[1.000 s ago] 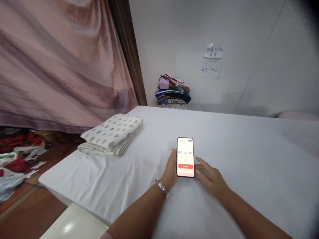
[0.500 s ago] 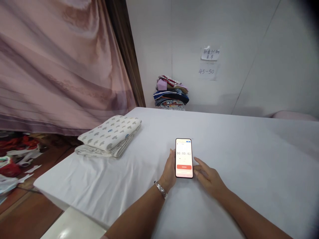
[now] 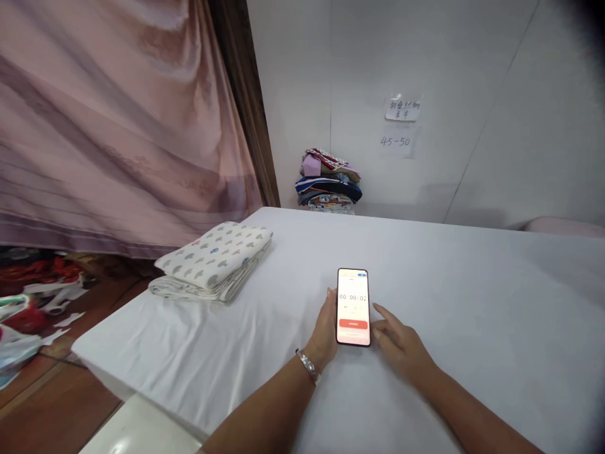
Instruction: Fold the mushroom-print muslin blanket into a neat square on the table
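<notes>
A phone (image 3: 353, 309) with a lit screen, a timer reading 00:00:02 and a red button, is held upright over the white-covered table (image 3: 425, 271). My left hand (image 3: 325, 331) grips its left edge, thumb along the side, with a silver bracelet on the wrist. At the phone's lower right edge is my right hand (image 3: 401, 343), its index finger stretched out and the other fingers bent, the fingertips close beside the phone. Whether they touch it is hard to tell. A folded white cloth with grey patterns (image 3: 215, 255) lies on the table's left part.
Behind the table's far edge stands a stack of folded fabrics (image 3: 329, 183) by the wall. Two paper notes (image 3: 399, 126) are on the wall. A pink curtain (image 3: 118, 126) hangs at the left, with scattered items (image 3: 42, 296) on the floor below.
The whole view has shifted slightly, so the table, phone and hands appear a little lower and farther right. My hands keep nearly the same pose around the phone.
</notes>
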A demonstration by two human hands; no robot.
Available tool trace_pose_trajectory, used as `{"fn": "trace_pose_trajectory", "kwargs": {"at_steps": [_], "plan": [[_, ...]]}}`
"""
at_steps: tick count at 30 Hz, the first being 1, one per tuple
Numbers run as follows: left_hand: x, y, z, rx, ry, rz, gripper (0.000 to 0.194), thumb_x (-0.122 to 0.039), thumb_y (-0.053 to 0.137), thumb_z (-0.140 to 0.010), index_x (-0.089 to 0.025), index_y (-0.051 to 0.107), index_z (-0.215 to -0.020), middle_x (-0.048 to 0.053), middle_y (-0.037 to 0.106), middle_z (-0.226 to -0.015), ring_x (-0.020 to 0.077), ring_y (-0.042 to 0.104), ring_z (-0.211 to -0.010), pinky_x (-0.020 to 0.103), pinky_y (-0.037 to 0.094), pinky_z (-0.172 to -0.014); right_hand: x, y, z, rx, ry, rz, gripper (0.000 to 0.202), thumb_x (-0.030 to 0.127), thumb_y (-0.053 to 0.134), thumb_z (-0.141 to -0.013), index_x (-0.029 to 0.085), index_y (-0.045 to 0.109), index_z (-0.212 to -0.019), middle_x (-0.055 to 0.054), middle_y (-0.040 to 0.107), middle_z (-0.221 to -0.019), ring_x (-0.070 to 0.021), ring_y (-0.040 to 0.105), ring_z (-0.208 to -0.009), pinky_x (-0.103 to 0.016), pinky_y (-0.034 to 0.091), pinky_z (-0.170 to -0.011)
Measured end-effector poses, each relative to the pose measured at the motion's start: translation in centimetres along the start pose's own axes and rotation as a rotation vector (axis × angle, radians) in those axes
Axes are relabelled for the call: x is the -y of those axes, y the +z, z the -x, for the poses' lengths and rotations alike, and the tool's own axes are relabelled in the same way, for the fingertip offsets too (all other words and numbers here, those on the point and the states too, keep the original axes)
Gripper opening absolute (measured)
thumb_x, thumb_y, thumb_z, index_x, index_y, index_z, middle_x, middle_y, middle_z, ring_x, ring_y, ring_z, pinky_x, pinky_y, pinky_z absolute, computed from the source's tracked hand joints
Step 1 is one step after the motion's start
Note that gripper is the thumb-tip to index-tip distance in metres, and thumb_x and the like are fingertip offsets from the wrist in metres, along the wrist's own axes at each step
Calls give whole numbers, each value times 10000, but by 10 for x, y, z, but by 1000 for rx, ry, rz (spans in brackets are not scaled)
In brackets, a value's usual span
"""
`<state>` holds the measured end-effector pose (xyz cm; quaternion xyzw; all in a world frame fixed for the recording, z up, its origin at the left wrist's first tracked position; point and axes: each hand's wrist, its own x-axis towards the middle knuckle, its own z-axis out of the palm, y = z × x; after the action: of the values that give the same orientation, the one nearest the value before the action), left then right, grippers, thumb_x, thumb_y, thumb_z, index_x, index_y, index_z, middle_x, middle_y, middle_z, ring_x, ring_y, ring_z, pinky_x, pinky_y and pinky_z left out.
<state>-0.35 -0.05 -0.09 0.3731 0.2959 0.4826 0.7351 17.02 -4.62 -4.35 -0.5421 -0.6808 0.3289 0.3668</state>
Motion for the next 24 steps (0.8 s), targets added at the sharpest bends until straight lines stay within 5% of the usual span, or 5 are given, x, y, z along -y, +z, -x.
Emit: {"fn": "trace_pose_trajectory", "kwargs": {"at_steps": [8, 14, 19, 24], "plan": [[3, -2, -2, 17, 21, 27, 540, -632, 396, -822, -184, 604, -1040, 73, 643, -1026, 236, 573, -988, 353, 395, -893, 3, 0, -1, -17, 15, 15, 542, 365, 395, -874, 233, 310, -1392, -34, 673, -956, -206, 622, -901, -391, 489, -847], [4, -6, -4, -76, -46, 47, 604, -667, 421, -788, -146, 637, -1004, 103, 664, -979, 244, 613, -906, 362, 431, -833, -7, -1, 0, -74, 18, 40, 543, 436, 447, -845, 227, 389, -1343, -27, 688, -964, -194, 641, -884, -327, 516, -794], [-25, -26, 11, -113, -88, -1, 689, -716, 392, -761, -149, 626, -1076, 123, 658, -1025, 257, 620, -918, 365, 441, -823, -32, 1, -5, -60, 7, 104, 573, 522, 495, -798, 264, 437, -1306, -6, 692, -988, -203, 646, -914, -296, 532, -760], [-75, -71, 54, -140, -40, -128, 667, -709, 406, -761, -132, 644, -998, 102, 672, -886, 210, 634, -800, 299, 456, -715, -48, 3, -7, -22, 23, 151, 575, 558, 462, -807, 289, 433, -1313, -8, 674, -1059, -218, 626, -981, -319, 520, -822]]}}
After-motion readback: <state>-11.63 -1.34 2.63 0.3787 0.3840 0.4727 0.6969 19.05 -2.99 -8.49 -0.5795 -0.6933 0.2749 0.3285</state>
